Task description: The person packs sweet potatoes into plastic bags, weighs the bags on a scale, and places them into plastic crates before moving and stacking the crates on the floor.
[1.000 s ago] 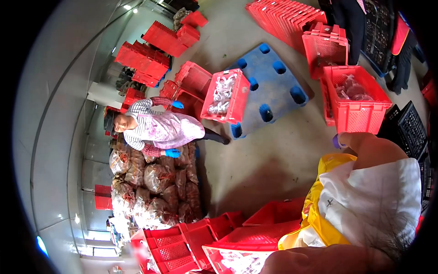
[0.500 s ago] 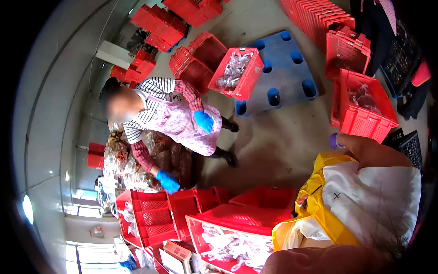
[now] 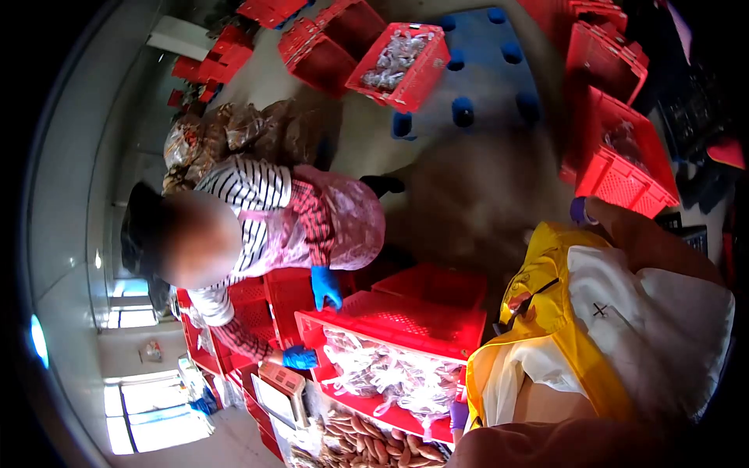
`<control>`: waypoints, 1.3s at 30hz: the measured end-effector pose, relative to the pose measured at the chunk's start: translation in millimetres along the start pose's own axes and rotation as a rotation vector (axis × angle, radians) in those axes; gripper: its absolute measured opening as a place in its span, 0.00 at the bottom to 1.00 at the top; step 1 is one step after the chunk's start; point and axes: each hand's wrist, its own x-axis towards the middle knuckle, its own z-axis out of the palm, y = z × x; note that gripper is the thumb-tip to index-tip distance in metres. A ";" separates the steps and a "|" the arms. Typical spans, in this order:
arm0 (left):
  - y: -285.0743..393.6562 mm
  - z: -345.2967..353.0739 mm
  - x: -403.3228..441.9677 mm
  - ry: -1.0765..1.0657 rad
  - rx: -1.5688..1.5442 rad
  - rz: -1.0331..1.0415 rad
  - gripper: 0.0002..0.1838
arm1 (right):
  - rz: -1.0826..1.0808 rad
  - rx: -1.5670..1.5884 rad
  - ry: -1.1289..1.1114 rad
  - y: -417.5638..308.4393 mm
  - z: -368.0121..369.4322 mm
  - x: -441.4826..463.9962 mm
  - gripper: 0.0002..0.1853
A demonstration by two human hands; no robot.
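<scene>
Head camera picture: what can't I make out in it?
In the head view:
- Left hand: mostly hidden by the forearm, so its grip is unclear.
- Right hand: too small and dark to tell its fingers.
- Bags in the sunlit crate: glare washes out their contents.
- Far red crates: cut off by the top edge.

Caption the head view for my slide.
A co-worker with blue-gloved hands at a red crate of filled plastic bags.
</scene>
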 end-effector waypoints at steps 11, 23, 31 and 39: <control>49.3 28.4 33.3 -0.238 0.003 0.034 0.23 | 0.071 -0.111 -0.016 -27.5 -63.8 -35.5 0.12; 147.7 83.7 36.1 -0.416 0.006 0.026 0.21 | 0.370 0.395 -0.118 -31.7 61.3 -93.0 0.14; 270.3 162.2 -6.8 -0.452 -0.004 -0.078 0.20 | 0.649 0.752 -0.061 24.6 89.0 -155.6 0.19; 397.3 245.1 -8.9 -0.567 0.053 -0.128 0.19 | 0.535 0.567 0.567 93.8 162.4 -158.0 0.08</control>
